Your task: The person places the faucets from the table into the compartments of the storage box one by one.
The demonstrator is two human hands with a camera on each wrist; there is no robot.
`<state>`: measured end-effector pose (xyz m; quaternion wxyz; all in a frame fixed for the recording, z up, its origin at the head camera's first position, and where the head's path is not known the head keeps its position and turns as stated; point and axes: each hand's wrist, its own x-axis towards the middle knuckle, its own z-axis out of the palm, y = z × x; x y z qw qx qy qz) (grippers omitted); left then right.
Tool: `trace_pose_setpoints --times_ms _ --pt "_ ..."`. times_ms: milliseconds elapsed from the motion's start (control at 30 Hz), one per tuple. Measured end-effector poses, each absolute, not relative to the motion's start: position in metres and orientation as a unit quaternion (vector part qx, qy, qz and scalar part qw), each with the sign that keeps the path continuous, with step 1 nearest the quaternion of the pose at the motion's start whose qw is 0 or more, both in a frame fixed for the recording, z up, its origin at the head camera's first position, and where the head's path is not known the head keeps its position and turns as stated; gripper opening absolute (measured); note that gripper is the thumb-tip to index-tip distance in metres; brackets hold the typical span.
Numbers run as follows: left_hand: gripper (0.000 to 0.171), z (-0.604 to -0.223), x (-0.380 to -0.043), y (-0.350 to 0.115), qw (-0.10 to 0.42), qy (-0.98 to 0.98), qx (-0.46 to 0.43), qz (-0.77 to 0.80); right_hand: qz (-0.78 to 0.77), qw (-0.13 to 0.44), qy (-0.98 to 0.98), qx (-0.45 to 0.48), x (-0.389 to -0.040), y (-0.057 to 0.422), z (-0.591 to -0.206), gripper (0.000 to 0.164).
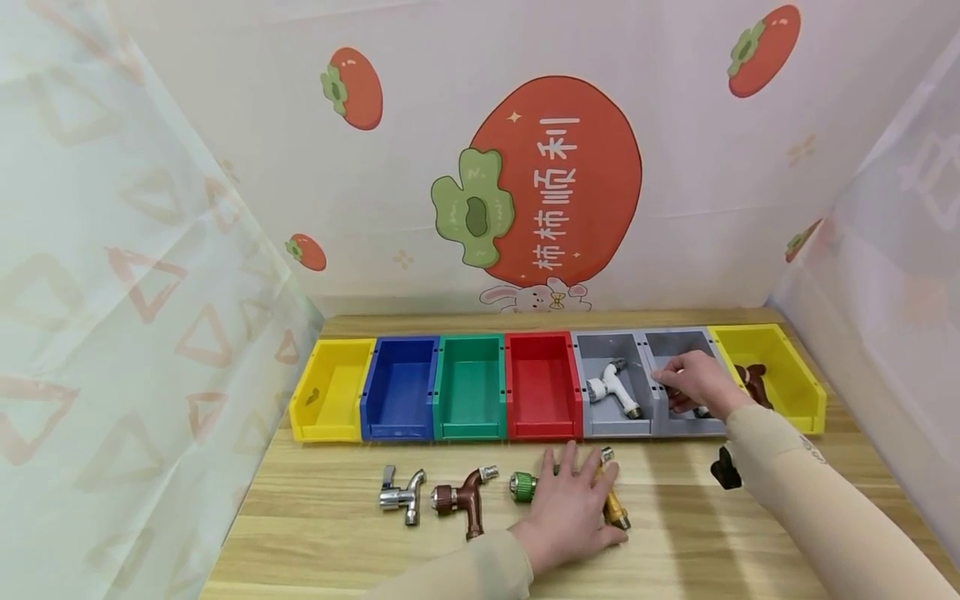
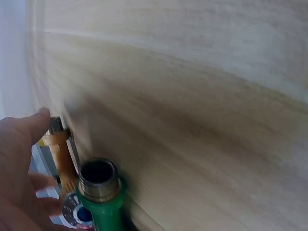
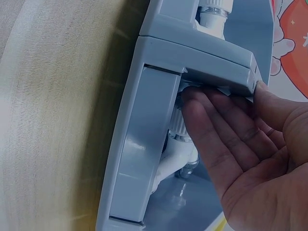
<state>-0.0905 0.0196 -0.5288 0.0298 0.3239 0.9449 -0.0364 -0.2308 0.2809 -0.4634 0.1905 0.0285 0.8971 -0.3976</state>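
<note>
My left hand [image 1: 566,512] lies over the table with its fingers spread, above a green-handled faucet [image 1: 522,487] and a yellow faucet [image 1: 617,510]. In the left wrist view the thumb is beside the threaded end of the yellow faucet [image 2: 61,156], and the green faucet [image 2: 108,214] stands out below the palm. My right hand [image 1: 697,383] reaches into the right grey bin [image 1: 686,427]. Its fingers extend inside, next to a white faucet [image 3: 178,151], while the thumb touches the divider's rim. Another white faucet [image 1: 617,390] lies in the left grey bin [image 1: 618,429].
A chrome faucet [image 1: 405,497] and a brown faucet [image 1: 468,502] lie left of my left hand. The bin row continues with red [image 1: 543,429], green [image 1: 470,431], blue [image 1: 397,432] and yellow bins. Brown faucet [image 1: 754,385] sits in the right yellow bin [image 1: 798,421]. A black piece [image 1: 724,469] is near the right sleeve.
</note>
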Motion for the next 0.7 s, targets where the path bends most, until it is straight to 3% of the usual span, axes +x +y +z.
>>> trace_pose_setpoints --times_ms 233,700 --pt "0.066 -0.527 -0.089 0.019 0.055 0.920 0.386 -0.040 -0.401 0.194 0.895 0.027 -0.230 0.281 -0.463 0.033" --pt "0.056 -0.526 -0.088 0.010 0.040 0.918 0.394 -0.032 -0.399 0.201 0.894 0.027 -0.230 0.281 -0.463 0.036"
